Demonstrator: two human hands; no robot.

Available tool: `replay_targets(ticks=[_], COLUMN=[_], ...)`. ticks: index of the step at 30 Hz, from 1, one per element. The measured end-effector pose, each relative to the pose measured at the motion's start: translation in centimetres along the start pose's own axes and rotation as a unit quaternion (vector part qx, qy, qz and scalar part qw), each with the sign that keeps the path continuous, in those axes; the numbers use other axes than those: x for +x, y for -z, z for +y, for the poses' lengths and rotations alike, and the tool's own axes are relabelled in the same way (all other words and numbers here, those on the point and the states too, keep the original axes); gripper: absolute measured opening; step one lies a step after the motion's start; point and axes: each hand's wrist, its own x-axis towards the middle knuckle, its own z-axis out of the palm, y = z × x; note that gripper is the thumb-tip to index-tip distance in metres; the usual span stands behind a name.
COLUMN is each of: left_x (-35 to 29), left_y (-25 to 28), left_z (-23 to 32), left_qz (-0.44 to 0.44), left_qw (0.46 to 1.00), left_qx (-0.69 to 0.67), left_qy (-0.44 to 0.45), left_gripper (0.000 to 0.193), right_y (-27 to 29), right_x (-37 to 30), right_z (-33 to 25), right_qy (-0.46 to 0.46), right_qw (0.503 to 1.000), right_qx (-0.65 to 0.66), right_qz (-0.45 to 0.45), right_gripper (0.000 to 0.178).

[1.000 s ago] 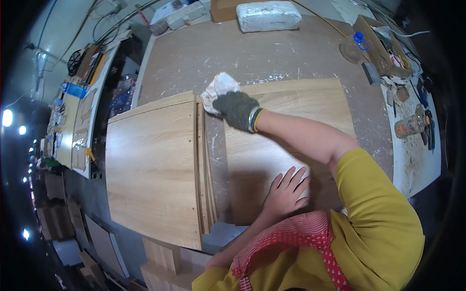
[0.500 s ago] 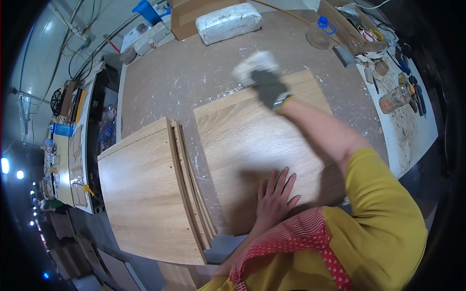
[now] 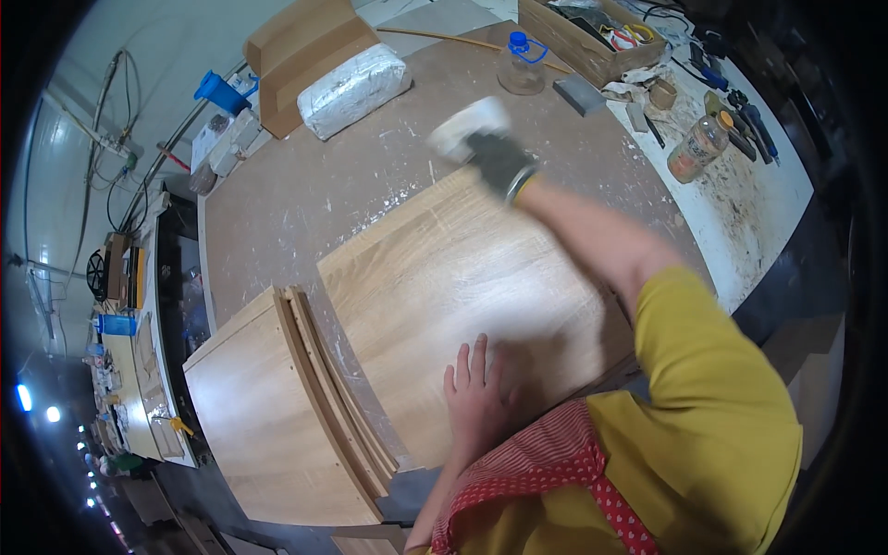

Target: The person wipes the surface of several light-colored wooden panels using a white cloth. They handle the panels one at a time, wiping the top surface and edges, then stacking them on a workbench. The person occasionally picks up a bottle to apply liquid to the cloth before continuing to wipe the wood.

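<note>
A light wood-grain panel (image 3: 416, 287) lies flat in front of me on the worktable. My bare left hand (image 3: 475, 398) rests over its near part, fingers stretched out and holding nothing. At the far edge of the panel, my right hand (image 3: 500, 165), in a dark grey-green glove, is closed on a white cloth (image 3: 468, 128). Motion smears the cloth, and whether it touches the surface I cannot tell. Left of the panel lies a stack of similar wood boards (image 3: 254, 407), with small holes along the visible edge.
The brown worktable (image 3: 268, 203) is scuffed and white-specked. Toward its back are a wrapped silvery-white block (image 3: 355, 91), an open cardboard box (image 3: 310, 51), a clear jug (image 3: 523, 74) and a grey block (image 3: 579, 94). A bottle (image 3: 700, 146) and tools (image 3: 754, 125) lie at right.
My view has turned, so the table and boards sit further left and lower. Relative to the panel, my right hand has moved the cloth rightward along the far edge. My left hand stays over the panel.
</note>
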Motion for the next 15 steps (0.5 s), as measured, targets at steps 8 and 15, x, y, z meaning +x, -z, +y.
replay_targets(ticks=[8,15], left_x=[2.8,6.4], left_y=[0.1,0.3], left_z=[-4.4,-5.7], left_qz=[0.104,0.067], left_qw=[0.986,0.989], left_qx=[-0.13,0.097], left_qy=[0.029,0.087], left_gripper=[0.051,0.057], right_y=[13.2,13.9], right_x=[-0.8,-15.1], right_z=[-0.4,-1.6], right_qy=[0.017,0.059], right_qw=[0.998,0.985], right_qx=[0.013,0.029], right_qz=[-0.062,-0.16], right_gripper=[0.036,0.024])
